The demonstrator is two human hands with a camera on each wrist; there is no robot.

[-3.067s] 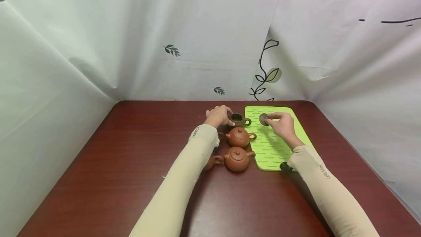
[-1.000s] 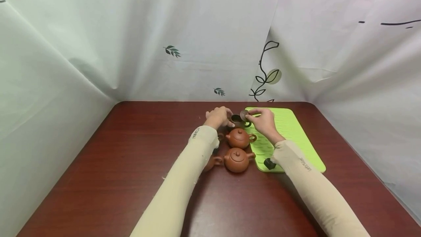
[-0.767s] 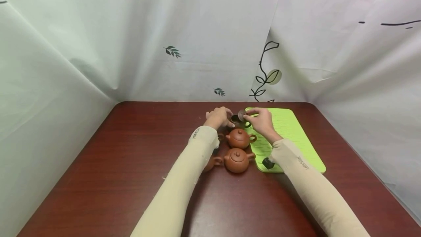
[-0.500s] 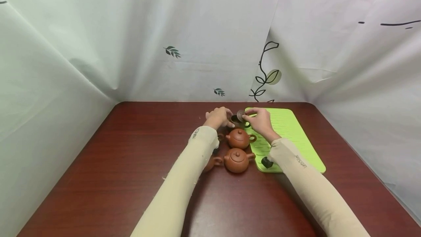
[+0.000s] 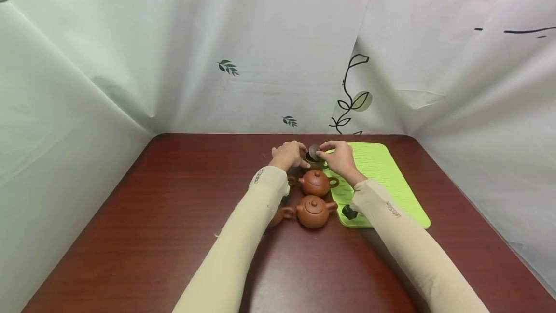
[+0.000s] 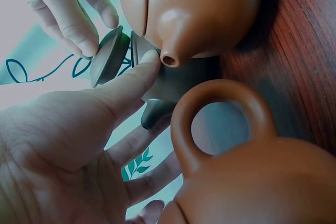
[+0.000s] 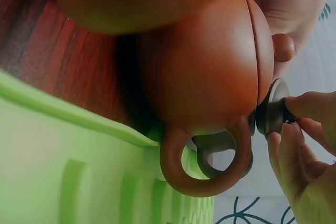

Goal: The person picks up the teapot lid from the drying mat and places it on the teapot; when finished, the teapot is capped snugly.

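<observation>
Beside the mat's back left corner stands a small dark brown teapot (image 5: 316, 164) with its top uncovered. My left hand (image 5: 288, 154) holds it from the spout side; in the left wrist view the thumb presses its body near the rim and the fingers reach past the spout (image 6: 154, 114). My right hand (image 5: 341, 157) pinches the knob of the round dark lid (image 5: 313, 152), which is tilted over the pot's opening. In the right wrist view the lid (image 7: 272, 109) shows by the opening, while a reddish-brown teapot (image 7: 205, 66) hides most of the dark pot.
In front of the dark pot stand two lidded reddish-brown teapots, one nearer (image 5: 312, 213) and one farther (image 5: 315, 184). Another reddish-brown teapot (image 5: 276, 217) is mostly hidden under my left forearm. The green ribbed mat (image 5: 382, 173) lies to the right on the red-brown table (image 5: 195, 182).
My right hand has carried the dark lid leftward from over the green mat to the dark teapot's opening. My left hand has stayed on the pot.
</observation>
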